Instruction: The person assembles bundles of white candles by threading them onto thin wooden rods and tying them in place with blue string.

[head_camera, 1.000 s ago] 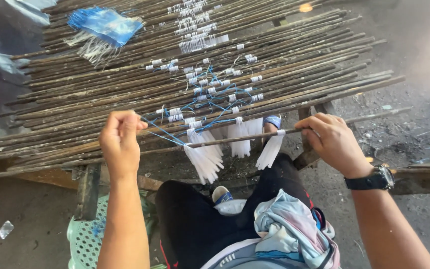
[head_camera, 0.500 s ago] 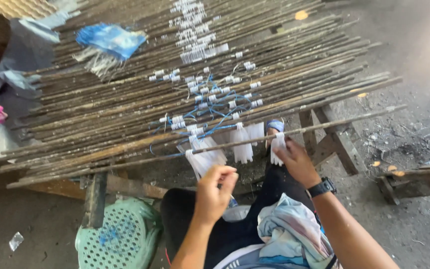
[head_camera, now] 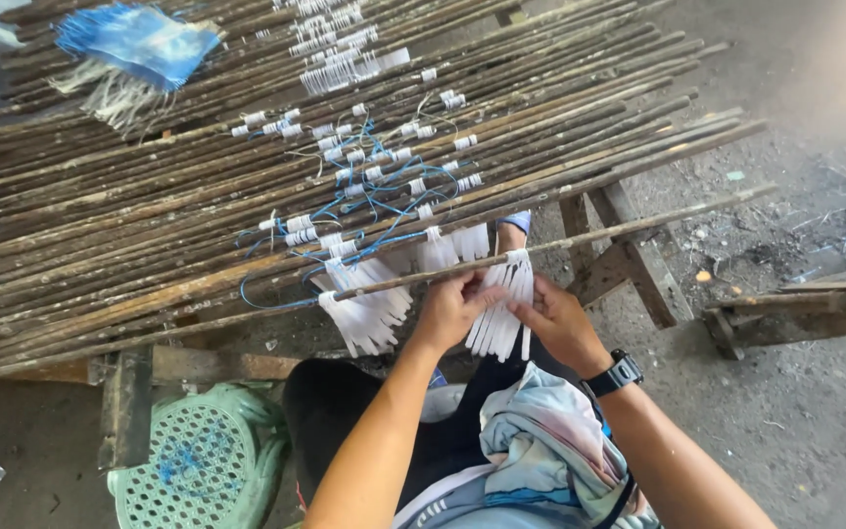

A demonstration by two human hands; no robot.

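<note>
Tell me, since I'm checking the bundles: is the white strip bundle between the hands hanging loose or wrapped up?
Hanging loose: the white strip bundle dangles from the stick, strips fanned downward.

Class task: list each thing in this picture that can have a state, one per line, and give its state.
Left hand: gripping the stick.
Right hand: fingering the white strips.
White strips: hanging from the stick.
Stick: lying across the rack.
Blue string: loose, tangled.
Green stool: upright, unoccupied.

Green perforated plastic stool (head_camera: 203,460), blue fringed bundle (head_camera: 134,44) on sticks, wooden trestle (head_camera: 629,260).
</note>
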